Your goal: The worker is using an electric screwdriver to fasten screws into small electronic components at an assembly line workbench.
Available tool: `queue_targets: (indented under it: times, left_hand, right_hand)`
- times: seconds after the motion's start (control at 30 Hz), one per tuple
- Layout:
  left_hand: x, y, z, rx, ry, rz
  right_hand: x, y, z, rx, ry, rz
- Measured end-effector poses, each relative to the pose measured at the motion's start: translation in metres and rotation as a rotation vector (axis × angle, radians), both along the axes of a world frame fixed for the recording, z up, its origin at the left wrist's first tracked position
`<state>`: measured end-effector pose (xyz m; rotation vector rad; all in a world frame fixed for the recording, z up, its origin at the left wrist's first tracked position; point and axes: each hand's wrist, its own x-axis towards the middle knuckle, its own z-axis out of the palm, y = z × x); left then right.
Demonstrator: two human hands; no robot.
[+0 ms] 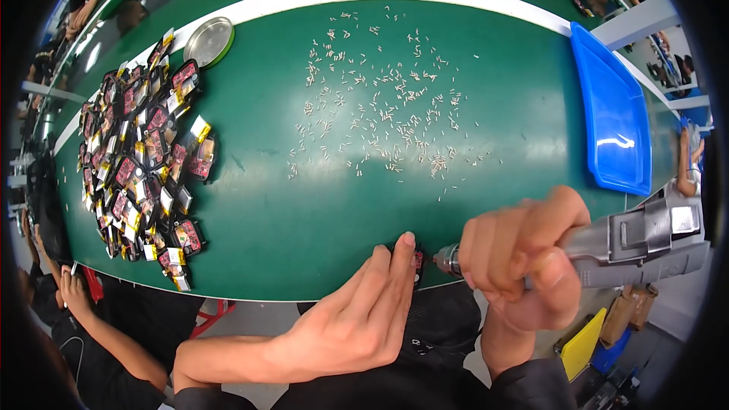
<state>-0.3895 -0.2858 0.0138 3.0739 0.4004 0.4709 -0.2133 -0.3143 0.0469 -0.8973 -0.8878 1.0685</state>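
My right hand (524,258) is wrapped round a grey power screwdriver (634,247), which lies nearly level and points left. Its bit reaches the side of a small black device with a red circuit board (418,262) at the table's near edge. My left hand (353,326) steadies this device, fingers pressed together and stretched along its left side; the hand covers most of it. Many small screws (395,106) lie scattered over the green table top (258,121) beyond my hands.
At the left is a heap of similar black devices (144,152) with white-and-yellow battery packs. A round tin lid (209,39) lies behind the heap. A blue plastic tray (616,114) stands at the right end. Another person's hand (74,288) is at the lower left.
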Motion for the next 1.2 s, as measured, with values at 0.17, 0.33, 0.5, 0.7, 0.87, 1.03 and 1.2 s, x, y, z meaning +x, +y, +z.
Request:
queue_targets:
  times: [0.17,0.33,0.5,0.7,0.87,1.03,1.2]
  left_hand:
    - [-0.001,0.004,0.002,-0.020,-0.052,0.014]
    - [-0.011,0.001,0.009,0.090,0.083,-0.005]
    - [-0.011,-0.006,0.004,0.019,-0.042,0.024]
    - [-0.085,0.015,0.036,-0.177,-0.259,0.378]
    - [-0.192,0.101,0.060,0.298,-0.344,0.956]
    - [-0.228,0.143,0.039,0.319,-0.155,1.121]
    - [-0.115,0.122,0.063,0.142,-0.286,0.782]
  right_hand:
    - [0.002,0.008,-0.001,0.030,-0.094,0.102]
    - [-0.007,0.005,-0.004,-0.010,0.179,0.092]
    - [0.002,0.002,-0.008,0.147,0.194,0.175]
    - [0.022,-0.011,-0.009,0.395,0.357,0.123]
    - [0.020,-0.019,-0.030,0.262,0.352,0.005]
    - [0.017,-0.026,-0.042,0.143,0.488,-0.011]
    - [0.025,-0.029,-0.047,0.098,0.659,-0.076]
